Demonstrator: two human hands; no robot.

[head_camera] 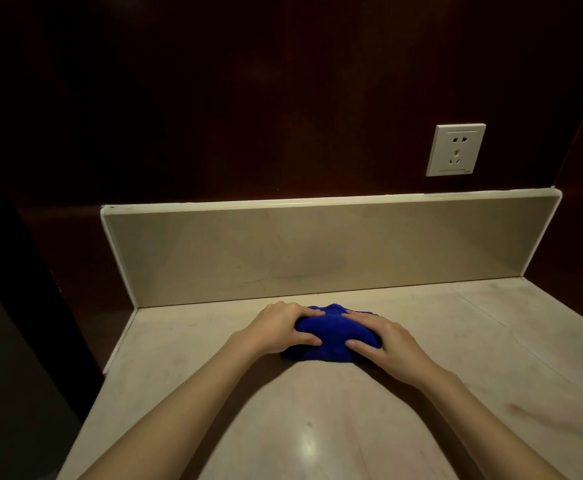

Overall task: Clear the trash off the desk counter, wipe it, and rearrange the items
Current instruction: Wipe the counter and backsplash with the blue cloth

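Left hand (278,329) and right hand (380,341), fingers curled over bunched blue cloth (331,336) at mid-counter (491,341) near backsplash (317,254). No trash visible; wiping under way; rearranging apparently outstanding, no items in view.

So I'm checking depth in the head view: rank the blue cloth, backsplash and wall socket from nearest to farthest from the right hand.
1. blue cloth, under the right hand
2. backsplash, straight behind
3. wall socket, higher up, right of centre
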